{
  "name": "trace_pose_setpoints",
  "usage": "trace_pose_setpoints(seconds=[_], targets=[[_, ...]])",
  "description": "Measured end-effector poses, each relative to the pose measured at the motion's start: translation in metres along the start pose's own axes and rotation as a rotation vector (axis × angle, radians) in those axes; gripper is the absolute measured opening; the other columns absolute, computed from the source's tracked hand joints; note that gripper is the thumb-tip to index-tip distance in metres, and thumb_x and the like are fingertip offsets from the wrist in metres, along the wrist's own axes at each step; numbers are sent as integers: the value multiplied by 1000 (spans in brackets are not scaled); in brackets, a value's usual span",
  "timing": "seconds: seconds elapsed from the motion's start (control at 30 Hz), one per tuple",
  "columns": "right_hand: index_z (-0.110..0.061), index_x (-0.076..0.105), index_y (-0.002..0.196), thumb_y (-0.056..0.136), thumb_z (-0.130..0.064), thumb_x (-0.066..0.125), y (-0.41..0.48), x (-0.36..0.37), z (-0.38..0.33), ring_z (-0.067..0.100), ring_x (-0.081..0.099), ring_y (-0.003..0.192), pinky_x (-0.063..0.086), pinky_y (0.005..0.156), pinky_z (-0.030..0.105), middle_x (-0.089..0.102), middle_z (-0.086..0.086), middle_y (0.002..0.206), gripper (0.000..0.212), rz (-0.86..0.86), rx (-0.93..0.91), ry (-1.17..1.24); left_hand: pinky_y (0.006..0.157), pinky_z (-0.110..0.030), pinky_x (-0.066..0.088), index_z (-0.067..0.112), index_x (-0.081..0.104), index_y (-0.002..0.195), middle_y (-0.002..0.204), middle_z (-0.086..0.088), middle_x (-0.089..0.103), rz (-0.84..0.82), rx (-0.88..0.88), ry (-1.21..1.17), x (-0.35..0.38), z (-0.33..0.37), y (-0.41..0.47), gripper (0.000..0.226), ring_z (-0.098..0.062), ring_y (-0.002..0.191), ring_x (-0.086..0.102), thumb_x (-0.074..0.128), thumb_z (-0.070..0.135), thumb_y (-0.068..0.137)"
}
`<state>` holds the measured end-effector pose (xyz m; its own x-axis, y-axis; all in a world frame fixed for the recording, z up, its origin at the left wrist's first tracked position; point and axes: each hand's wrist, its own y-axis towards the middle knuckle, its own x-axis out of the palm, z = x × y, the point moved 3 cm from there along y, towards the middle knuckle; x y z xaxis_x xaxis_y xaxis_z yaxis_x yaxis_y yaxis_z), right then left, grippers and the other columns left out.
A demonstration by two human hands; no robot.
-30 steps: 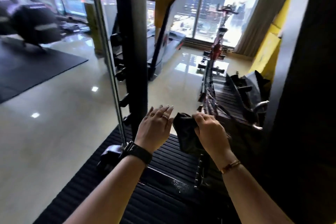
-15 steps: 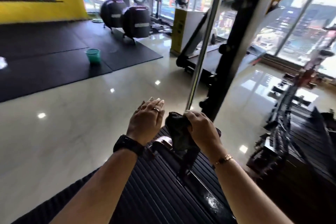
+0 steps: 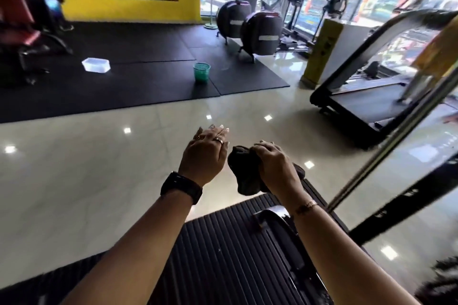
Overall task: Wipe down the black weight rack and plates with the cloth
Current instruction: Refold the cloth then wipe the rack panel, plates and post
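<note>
I hold both hands out in front of me, above the glossy tile floor [image 3: 86,181]. The right hand [image 3: 275,166] is curled round the dark cloth [image 3: 244,176], which is bunched into a wad and bulges out toward the left hand [image 3: 205,153]. The left hand is spread and relaxed, fingers straight, gripping nothing, just beside the cloth; whether it touches the cloth I cannot tell. There is a black watch [image 3: 182,187] on its wrist.

Below my forearms lies a ribbed black mat [image 3: 223,255] with a glossy black bar [image 3: 275,223] on it. The black weight rack [image 3: 401,202] slants up at my right, next to a chrome pole [image 3: 396,138], and the cloth is apart from both. Farther off, a green basket [image 3: 201,72] and a clear tub [image 3: 96,65] stand on dark floor mats [image 3: 148,82], and a treadmill [image 3: 366,104] is at the right.
</note>
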<state>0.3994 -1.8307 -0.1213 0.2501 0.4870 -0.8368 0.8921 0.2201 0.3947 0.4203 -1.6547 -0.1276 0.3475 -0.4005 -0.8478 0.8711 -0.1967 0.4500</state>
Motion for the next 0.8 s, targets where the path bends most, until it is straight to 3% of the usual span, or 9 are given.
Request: trace_pose_setpoints(seconds=[0.17,0.33,0.63,0.8], targets=[[0,69,111,81,10,60,47,25,-34,35,55,120,41,100,37,65,19,119,33,25,-27,38,110,-42,32,6,65,124,129,-12,63,26,-18,18,-13,-54,21,57,-29,123,57,27,34,94],[2,71,106,77,13,64,86,41,-46,39,58,115,44,98,43,68,21,111,31,62,-80,53,113,-41,28,6,61,130,134,-12,59,33,-56,-3,-16,-86,46,62,-28,129,52,22,38,93],[1,70,108,80,12,60,164,78,0,35,52,124,30,103,29,66,18,116,32,22,-68,90,116,-33,17,7,57,134,141,-9,54,32,-111,1,22,-119,114,70,-25,135,45,15,42,91],[0,71,102,77,9,63,221,91,34,37,57,118,41,100,41,69,17,109,28,18,-136,115,117,-33,15,8,54,137,142,-9,53,4,-119,49,46,-130,170,71,-24,135,45,13,44,91]])
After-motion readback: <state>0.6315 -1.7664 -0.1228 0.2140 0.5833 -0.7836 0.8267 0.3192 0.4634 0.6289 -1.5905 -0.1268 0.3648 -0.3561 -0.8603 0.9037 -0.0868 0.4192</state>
